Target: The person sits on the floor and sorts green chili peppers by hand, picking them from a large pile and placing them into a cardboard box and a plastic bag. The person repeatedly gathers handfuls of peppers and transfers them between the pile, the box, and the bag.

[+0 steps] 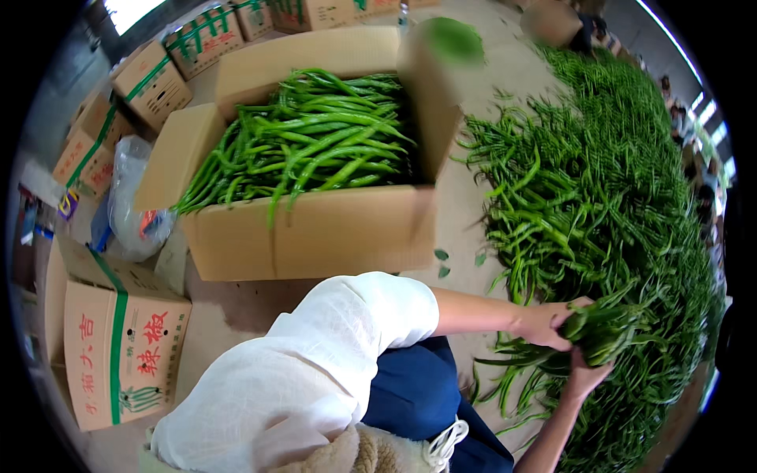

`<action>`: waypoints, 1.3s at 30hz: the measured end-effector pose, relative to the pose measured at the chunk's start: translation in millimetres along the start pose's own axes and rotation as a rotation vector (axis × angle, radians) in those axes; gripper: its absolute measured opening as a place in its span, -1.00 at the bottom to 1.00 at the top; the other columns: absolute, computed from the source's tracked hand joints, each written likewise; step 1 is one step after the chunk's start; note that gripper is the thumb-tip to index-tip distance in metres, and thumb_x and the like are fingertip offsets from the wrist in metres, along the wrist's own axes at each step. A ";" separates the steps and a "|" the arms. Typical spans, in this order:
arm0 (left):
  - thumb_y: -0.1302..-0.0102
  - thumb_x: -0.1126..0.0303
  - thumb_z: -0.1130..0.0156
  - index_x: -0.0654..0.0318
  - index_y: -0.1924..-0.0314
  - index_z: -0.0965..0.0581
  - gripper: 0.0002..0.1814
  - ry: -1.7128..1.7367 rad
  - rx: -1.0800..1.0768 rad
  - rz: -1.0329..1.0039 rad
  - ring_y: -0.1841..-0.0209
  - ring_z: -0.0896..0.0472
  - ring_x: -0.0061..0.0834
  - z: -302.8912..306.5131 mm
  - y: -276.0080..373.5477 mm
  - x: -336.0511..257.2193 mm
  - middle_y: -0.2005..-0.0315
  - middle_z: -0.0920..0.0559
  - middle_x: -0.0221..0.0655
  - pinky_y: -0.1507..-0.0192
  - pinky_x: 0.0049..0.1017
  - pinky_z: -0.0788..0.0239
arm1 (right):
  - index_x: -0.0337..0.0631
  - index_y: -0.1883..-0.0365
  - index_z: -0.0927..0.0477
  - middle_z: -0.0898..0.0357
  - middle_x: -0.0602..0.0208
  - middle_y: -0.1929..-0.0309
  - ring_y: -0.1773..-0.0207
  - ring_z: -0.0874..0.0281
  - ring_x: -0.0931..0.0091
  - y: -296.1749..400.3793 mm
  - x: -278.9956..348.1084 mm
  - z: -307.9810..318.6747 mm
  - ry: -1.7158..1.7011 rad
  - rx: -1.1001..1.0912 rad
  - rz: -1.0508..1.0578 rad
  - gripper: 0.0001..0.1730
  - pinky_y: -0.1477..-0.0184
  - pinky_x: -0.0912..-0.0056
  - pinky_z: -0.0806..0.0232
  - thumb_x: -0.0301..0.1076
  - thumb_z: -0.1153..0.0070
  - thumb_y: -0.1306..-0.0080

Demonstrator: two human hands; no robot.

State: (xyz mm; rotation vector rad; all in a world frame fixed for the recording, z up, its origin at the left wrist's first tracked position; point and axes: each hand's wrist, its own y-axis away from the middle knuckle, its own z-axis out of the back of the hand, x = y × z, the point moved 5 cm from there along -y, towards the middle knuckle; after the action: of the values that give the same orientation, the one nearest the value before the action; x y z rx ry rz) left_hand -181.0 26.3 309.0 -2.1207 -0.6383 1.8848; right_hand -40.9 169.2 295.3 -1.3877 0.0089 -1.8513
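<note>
At the near edge of a large heap of long green chili peppers (615, 195), both my hands meet around one bundle of peppers (609, 331). My left hand (547, 324), at the end of a white sleeve, grips the bundle from its left side. From below, my right hand (588, 373) closes on the same bundle, its fingers partly hidden by the peppers. An open cardboard box (313, 236) stands before me on the floor, well filled with peppers (325, 136) laid mostly lengthwise. A few pepper tips hang over its near wall.
A printed carton (148, 355) with a green band stands at the left. More banded cartons (151, 83) line the back left, near a clear plastic bag (133, 201). A round green pile (452, 41) lies beyond the box. Another person (582, 29) is at the heap's far end.
</note>
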 end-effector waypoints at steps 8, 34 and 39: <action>-0.25 0.38 -0.30 0.38 -0.20 -0.19 -0.37 -0.557 -0.545 -0.256 0.07 -0.47 -0.46 82.2 118.6 -247.5 0.14 -0.47 -0.29 -0.04 -0.41 -0.33 | -0.39 -0.05 -0.48 -0.59 0.25 0.13 0.12 -0.56 0.43 -31.0 313.0 -152.8 -0.431 0.544 0.112 -0.39 -0.03 0.35 -0.39 -0.38 -0.27 0.01; -0.28 -0.22 0.02 0.46 -0.44 0.13 0.04 -1.129 -1.115 1.220 -0.46 0.06 0.11 415.2 498.0 -241.5 -0.42 0.09 0.19 -0.45 -0.17 0.17 | -0.43 -0.19 -0.25 -0.27 -0.11 -0.27 -0.27 -0.33 0.16 135.5 376.6 -632.7 0.272 0.919 0.658 -0.39 -0.27 0.13 -0.19 -0.06 0.15 -0.41; -0.33 -0.28 0.14 0.37 -0.46 0.12 0.00 -1.267 -1.083 0.951 -0.49 0.15 0.06 440.9 468.2 -258.0 -0.45 0.12 0.08 -0.47 -0.13 0.28 | -0.50 -0.23 -0.24 -0.26 -0.19 -0.28 -0.31 -0.28 0.12 109.7 385.6 -588.0 -0.055 0.817 0.765 -0.37 -0.30 0.12 -0.16 -0.17 0.03 -0.37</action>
State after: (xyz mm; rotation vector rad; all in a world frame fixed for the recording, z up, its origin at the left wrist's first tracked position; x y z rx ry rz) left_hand -556.5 -554.2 262.5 -1.2514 -1.1435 4.2219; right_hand -479.7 -390.5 322.0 -0.6971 -0.1958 -0.9834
